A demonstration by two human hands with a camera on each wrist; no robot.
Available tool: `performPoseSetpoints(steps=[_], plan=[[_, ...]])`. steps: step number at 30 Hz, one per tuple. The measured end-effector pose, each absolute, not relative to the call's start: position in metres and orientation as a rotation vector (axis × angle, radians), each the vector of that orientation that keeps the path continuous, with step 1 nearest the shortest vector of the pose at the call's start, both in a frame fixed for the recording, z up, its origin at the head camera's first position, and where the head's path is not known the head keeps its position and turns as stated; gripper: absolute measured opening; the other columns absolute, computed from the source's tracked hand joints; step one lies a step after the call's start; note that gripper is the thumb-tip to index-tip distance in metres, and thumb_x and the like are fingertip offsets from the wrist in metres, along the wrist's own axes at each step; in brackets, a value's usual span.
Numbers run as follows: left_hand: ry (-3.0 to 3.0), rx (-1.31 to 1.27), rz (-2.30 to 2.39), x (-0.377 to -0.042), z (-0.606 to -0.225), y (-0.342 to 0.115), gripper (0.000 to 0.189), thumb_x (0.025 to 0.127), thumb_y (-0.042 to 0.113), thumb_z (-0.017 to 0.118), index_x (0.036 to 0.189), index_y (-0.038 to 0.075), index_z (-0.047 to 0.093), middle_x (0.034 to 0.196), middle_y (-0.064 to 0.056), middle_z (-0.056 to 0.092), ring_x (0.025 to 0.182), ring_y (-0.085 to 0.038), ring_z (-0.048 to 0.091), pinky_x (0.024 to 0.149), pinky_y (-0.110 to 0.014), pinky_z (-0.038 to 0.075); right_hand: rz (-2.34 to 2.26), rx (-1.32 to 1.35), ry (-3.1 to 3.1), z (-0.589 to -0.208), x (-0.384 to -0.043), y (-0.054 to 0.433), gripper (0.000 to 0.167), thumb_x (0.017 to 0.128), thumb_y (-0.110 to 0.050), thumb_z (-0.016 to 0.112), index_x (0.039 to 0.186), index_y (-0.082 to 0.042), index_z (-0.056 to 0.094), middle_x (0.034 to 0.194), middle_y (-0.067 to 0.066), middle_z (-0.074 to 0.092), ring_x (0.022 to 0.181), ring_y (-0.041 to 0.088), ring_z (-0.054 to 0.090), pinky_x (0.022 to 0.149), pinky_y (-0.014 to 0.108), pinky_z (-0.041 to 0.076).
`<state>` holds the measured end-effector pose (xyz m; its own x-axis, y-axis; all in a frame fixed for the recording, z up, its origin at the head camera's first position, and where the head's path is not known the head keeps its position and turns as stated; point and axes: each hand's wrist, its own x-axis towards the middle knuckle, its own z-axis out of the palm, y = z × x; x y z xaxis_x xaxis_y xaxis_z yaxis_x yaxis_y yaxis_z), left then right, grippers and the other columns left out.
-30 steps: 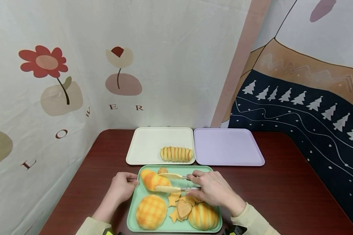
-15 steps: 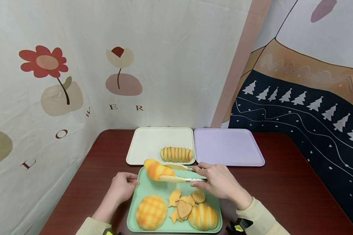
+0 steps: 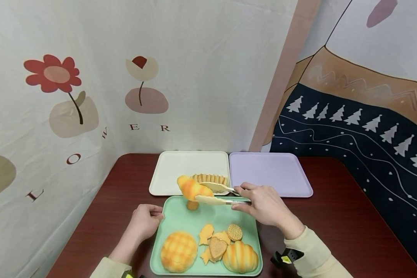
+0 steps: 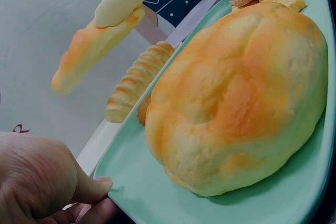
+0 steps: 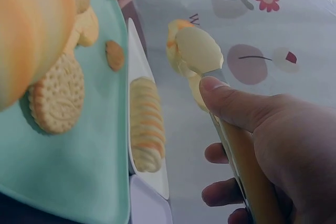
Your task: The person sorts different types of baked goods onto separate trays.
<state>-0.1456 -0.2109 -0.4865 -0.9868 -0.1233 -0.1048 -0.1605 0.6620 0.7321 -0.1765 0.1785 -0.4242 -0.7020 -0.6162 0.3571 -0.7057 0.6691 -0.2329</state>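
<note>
My right hand (image 3: 265,206) grips a pair of tongs (image 5: 236,156) with cream-coloured tips. Between the tips is a curved yellow-orange bread roll (image 3: 190,188), raised over the back edge of the green tray (image 3: 180,221). My left hand (image 3: 144,222) pinches that tray's left edge, thumb on top in the left wrist view. On the green tray lie a round checked bun (image 3: 178,251), a striped bun (image 3: 240,257), a round biscuit (image 5: 58,95), a heart-shaped biscuit (image 3: 217,247) and several other biscuits. A small biscuit (image 3: 192,205) sits below the raised roll.
Behind the green tray stands a white tray (image 3: 177,166) with a long ridged bread (image 3: 212,178) on it, partly covered by the tongs and roll. A lilac tray (image 3: 269,173) lies to its right. All rest on a dark red table (image 3: 333,220) before printed cloth walls.
My right hand has lifted the bread roll with the tongs off the green tray, moving it up, back and slightly right. The left hand stays at the tray edge.
</note>
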Motion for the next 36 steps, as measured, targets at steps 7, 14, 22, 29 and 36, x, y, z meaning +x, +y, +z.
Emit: performPoseSetpoints(steps=[7,14,22,29,36], plan=[[2.823,-0.246,1.243,-0.145,-0.487,-0.211,0.017,0.093,0.001,0.074,0.108,-0.004,0.079,0.092,-0.005,0.077,0.087,-0.022,0.073,0.074,-0.039,0.059,0.504,1.045,-2.642,-0.419,-0.182,0.184,0.053,0.095,-0.049,0.077,0.132,-0.012,0.076,0.11,-0.007,0.07,0.06,0.0,0.053,0.054,0.026,0.045],[2.824,-0.245,1.238,-0.145,-0.486,-0.211,0.016,0.093,0.002,0.075,0.107,-0.004,0.079,0.092,-0.005,0.077,0.086,-0.022,0.072,0.073,-0.039,0.059,0.496,1.027,-2.634,-0.416,-0.187,0.188,0.052,0.094,-0.049,0.078,0.131,-0.013,0.076,0.111,-0.006,0.071,0.061,0.001,0.053,0.054,0.027,0.044],[2.824,-0.243,1.236,-0.144,-0.485,-0.21,0.017,0.093,0.002,0.074,0.108,-0.005,0.079,0.092,-0.005,0.077,0.087,-0.022,0.072,0.074,-0.04,0.059,0.491,0.999,-2.618,-0.414,-0.197,0.193,0.053,0.093,-0.047,0.08,0.131,-0.01,0.076,0.114,-0.003,0.072,0.064,0.004,0.055,0.055,0.027,0.045],[2.824,-0.245,1.244,-0.144,-0.485,-0.211,0.017,0.093,0.001,0.074,0.108,-0.004,0.079,0.09,-0.004,0.076,0.086,-0.021,0.072,0.073,-0.038,0.058,0.477,0.968,-2.627,-0.417,-0.207,0.198,0.053,0.093,-0.046,0.08,0.132,-0.01,0.076,0.119,-0.001,0.073,0.071,0.01,0.061,0.06,0.033,0.05],[2.82,-0.251,1.255,-0.145,-0.486,-0.21,0.017,0.093,0.001,0.074,0.108,-0.005,0.079,0.09,-0.004,0.076,0.086,-0.021,0.072,0.073,-0.038,0.059,0.476,0.96,-2.655,-0.418,-0.214,0.204,0.055,0.095,-0.046,0.078,0.134,-0.008,0.074,0.124,0.003,0.072,0.079,0.017,0.068,0.065,0.038,0.054]])
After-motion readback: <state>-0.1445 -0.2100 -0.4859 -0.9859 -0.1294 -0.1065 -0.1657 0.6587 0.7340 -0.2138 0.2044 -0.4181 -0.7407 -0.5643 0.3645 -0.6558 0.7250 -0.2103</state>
